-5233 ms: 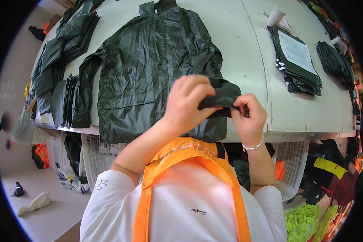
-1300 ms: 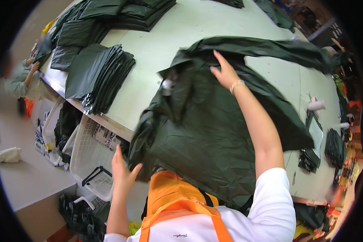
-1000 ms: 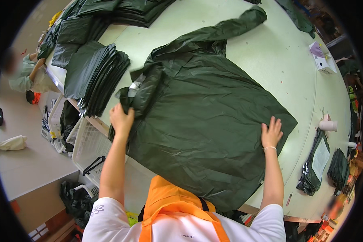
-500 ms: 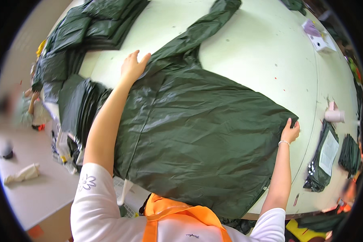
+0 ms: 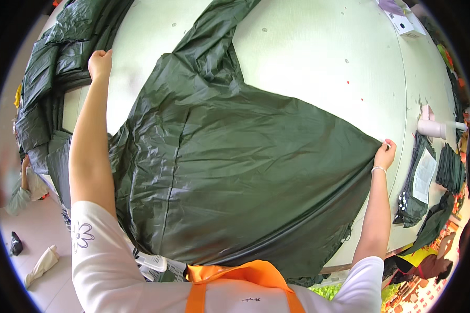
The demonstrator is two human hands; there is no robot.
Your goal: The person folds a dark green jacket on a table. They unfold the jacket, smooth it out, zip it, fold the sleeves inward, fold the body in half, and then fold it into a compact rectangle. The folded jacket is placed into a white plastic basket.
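From my feed, the dark green jacket point(image 5: 235, 172) hangs over the near rim of the bench point(image 5: 308, 62), and its lower hem at six o'clock disappears behind my orange apron point(image 5: 235, 276). Its far sleeve runs out of frame at twelve o'clock. I cannot tell how my left hand point(image 5: 100, 61) grips, since its fingers curl out of sight. My right hand point(image 5: 385, 153) at three o'clock is too small to show its pinch. The stacked dark garments point(image 5: 52, 104) at ten o'clock merge into one mass. A person point(image 5: 21, 188) at nine o'clock is blurred.
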